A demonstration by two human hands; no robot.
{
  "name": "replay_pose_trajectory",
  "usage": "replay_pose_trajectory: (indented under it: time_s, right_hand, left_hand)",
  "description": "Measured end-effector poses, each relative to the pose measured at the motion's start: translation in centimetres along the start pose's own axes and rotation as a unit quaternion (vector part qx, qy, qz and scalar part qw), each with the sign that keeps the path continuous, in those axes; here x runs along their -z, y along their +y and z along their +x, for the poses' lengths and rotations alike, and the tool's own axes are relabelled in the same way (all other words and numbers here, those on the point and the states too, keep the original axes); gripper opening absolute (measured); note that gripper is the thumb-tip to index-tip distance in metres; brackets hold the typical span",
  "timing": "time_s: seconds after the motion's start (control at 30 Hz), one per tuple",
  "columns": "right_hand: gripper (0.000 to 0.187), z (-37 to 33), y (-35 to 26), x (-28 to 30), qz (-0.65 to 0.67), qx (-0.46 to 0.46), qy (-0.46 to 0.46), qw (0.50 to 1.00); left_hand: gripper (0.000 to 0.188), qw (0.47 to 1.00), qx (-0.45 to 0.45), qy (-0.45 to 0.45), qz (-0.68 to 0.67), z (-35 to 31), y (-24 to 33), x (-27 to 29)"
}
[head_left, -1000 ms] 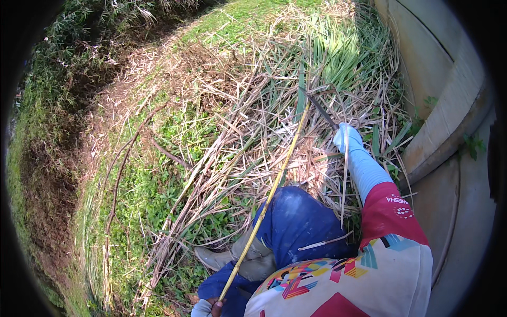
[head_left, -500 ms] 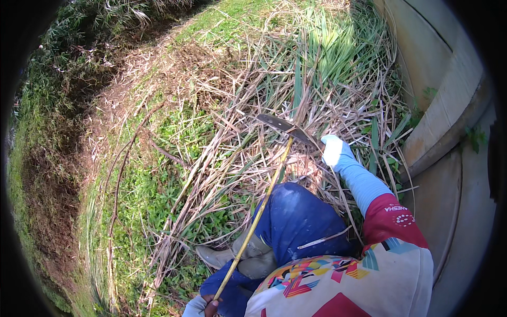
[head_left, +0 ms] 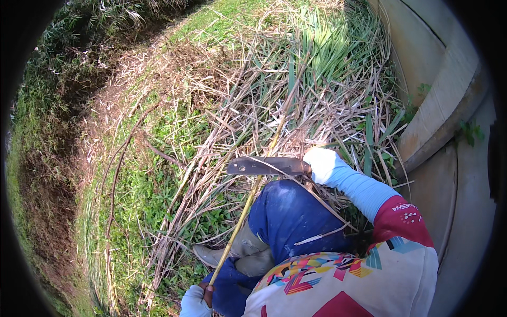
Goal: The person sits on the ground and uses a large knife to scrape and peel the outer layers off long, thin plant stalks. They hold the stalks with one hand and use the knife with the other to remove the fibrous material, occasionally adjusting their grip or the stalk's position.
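Observation:
My right hand [head_left: 323, 165], in a white glove, is closed on the handle of a machete [head_left: 259, 166]. The dark, broad blade points left and crosses over a long yellowish stalk [head_left: 240, 216] just beyond my bent knee. At the lower left, my left hand [head_left: 197, 300], gloved with bare fingertips, is wrapped round the near end of that stalk. From there the stalk slants up and away past my knee, and its thin far end lies over dry grass. Whether the blade touches the stalk I cannot tell.
Cut dry stems and leaves [head_left: 211, 142] litter the ground ahead, with a heap of green blades [head_left: 327, 47] farther off. A concrete wall [head_left: 438, 116] rises close on my right. A bare brown branch [head_left: 113, 195] lies to the left, and my boots [head_left: 253, 259] are tucked beneath me.
My right hand has drawn the machete nearer and slightly left, turning the blade almost level across the stalk. More of the stalk's far part now shows. My left hand has shifted slightly upward.

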State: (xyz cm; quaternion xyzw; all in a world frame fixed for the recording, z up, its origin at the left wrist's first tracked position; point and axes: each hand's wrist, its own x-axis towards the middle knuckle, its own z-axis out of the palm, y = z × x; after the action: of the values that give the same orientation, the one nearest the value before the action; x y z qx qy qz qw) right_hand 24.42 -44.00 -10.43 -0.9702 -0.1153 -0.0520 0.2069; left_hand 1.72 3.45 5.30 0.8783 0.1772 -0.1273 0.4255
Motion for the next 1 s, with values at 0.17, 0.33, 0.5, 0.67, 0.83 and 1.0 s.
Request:
replay_pose_trajectory:
  time_s: [0.17,0.33,0.5,0.67,0.83,1.0]
  right_hand:
    - [0.019,2.1,6.7,1.7,0.001,-0.237,0.041,0.971]
    - [0.021,0.2,-0.2,0.8,-0.015,-0.063,-0.062,0.996]
    - [0.025,2.6,7.3,0.8,-0.026,-0.199,-0.024,0.979]
    - [0.027,4.2,12.5,1.9,0.04,-0.402,0.124,0.907]
    - [0.03,-1.3,1.5,2.0,0.0,-0.13,0.067,0.989]
    - [0.011,-2.6,-3.5,3.2,0.027,0.094,-0.006,0.995]
  left_hand:
    - [0.018,0.992,0.052,-0.094,0.064,-0.2,3.3,0.1]
    - [0.016,0.987,0.119,-0.05,-0.099,-0.5,3.0,-1.0]
    - [0.016,0.981,0.126,-0.107,-0.1,-1.0,1.6,0.6]
    - [0.019,0.981,0.102,-0.09,-0.136,-1.9,1.0,1.7]
    - [0.019,0.996,-0.019,-0.051,0.066,-0.2,2.4,-0.4]
    - [0.031,0.972,-0.038,-0.012,0.231,-0.5,6.5,-0.7]
